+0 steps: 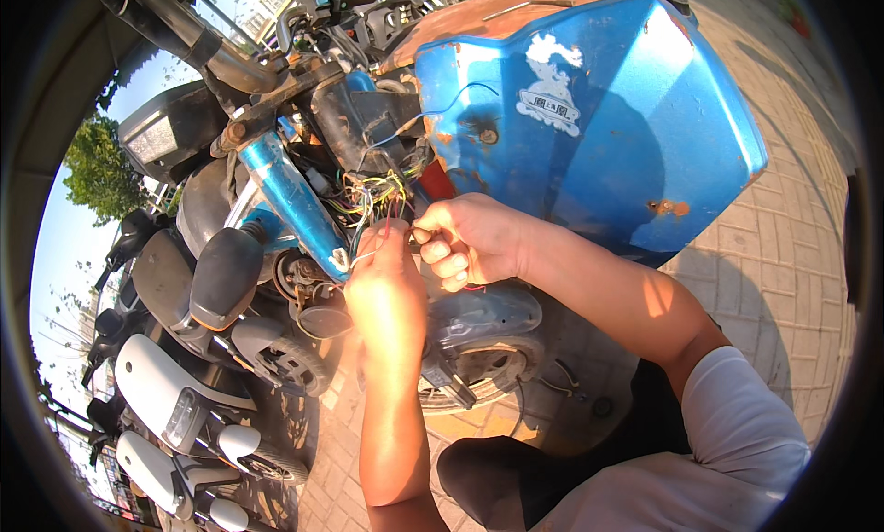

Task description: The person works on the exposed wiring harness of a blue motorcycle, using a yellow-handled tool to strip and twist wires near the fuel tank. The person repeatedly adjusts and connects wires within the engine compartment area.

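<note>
Head camera: holding thin wires (388,221) at the fingertips of the left hand (387,270), narrowed almost to a fist with its back upward; pinching a small dark piece (421,234), too fine to make out further, between thumb and curled forefinger of the right hand (470,242), just beside the left; working right under a tangled wire bundle (391,184) of yellow, green, white and red, between a scuffed blue tube (295,201) on the left and a large blue panel (599,164) on the right, rust-spotted and marked with a white sticker (554,90); reaching with both forearms from the lower edge, above a dark fender (483,316) and a wheel (502,366); past the tube, at far left, close to parked white scooters (152,385); all over sunlit paving (783,247) with shadows across it
</note>
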